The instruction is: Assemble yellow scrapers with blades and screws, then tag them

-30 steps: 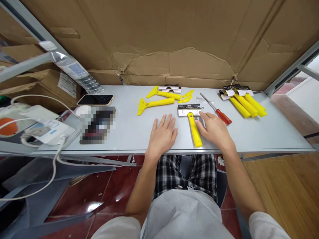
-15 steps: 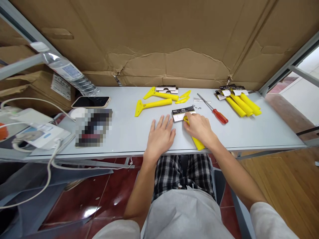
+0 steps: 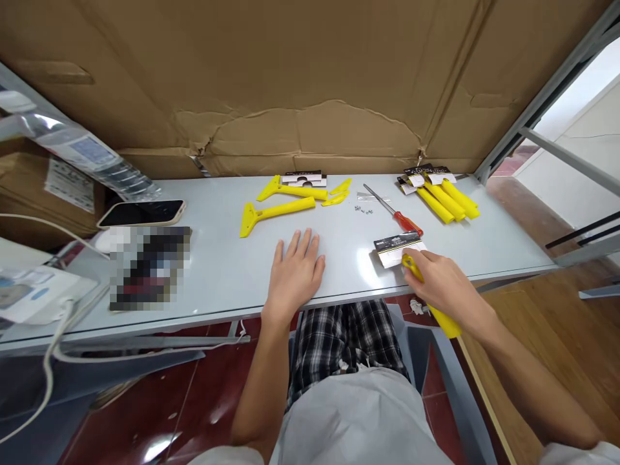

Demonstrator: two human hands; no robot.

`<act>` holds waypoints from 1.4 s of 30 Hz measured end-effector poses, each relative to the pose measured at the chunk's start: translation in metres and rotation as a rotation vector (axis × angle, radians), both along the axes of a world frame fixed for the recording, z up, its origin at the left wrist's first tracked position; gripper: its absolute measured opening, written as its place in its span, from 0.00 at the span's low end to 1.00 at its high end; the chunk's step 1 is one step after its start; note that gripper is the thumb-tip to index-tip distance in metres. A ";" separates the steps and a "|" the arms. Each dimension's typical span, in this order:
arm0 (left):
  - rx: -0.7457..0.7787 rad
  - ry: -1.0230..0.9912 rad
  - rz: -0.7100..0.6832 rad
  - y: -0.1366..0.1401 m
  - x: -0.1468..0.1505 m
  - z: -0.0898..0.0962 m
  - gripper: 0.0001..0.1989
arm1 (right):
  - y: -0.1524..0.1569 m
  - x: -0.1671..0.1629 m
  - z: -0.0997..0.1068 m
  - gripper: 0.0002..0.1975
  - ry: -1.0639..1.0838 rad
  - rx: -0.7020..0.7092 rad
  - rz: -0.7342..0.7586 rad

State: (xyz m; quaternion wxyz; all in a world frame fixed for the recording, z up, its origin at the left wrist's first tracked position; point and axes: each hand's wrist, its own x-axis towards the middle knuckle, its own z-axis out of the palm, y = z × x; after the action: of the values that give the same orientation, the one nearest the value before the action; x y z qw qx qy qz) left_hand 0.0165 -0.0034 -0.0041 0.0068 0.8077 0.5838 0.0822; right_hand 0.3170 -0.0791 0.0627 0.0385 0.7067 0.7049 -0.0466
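My left hand [image 3: 295,274] lies flat on the tabletop with its fingers stretched out, holding nothing. At the table's front right edge my right hand [image 3: 440,284] is closed round a yellow scraper handle [image 3: 446,323], whose lower end juts past the edge. A black and white card [image 3: 393,248] is at the handle's far end. Beyond that card lies a screwdriver [image 3: 404,219] with a red grip. Two yellow scraper heads with handles, a near scraper [image 3: 281,210] and a far scraper [image 3: 295,189], rest at the back, beside small yellow pieces [image 3: 339,192].
Several yellow handles [image 3: 448,201] with cards lie at the back right. Small screws [image 3: 363,210] are scattered near a clear strip [image 3: 372,197]. On the left are a phone [image 3: 141,213], a water bottle [image 3: 92,152] and a white power strip [image 3: 43,287]. Cardboard [image 3: 310,77] stands behind the table.
My right hand has moved right with the yellow scraper handle and its card, to the table's front edge. My left hand stays flat on the table. The view has swung slightly right.
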 end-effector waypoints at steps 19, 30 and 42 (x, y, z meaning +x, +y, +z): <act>0.001 0.008 -0.010 0.001 -0.001 0.000 0.33 | 0.198 0.082 0.001 0.29 -0.081 0.263 -0.085; -0.018 0.001 -0.002 0.001 -0.001 0.002 0.33 | 0.194 0.090 -0.008 0.30 -0.097 0.318 -0.107; -0.010 0.000 -0.001 0.001 -0.002 0.000 0.33 | 0.196 0.094 -0.010 0.29 -0.083 0.294 -0.132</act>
State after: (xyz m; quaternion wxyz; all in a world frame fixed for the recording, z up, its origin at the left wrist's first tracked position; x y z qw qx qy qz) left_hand 0.0148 -0.0024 -0.0039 0.0108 0.8080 0.5837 0.0791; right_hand 0.4111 0.1168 0.0526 -0.0394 0.7508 0.6540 0.0841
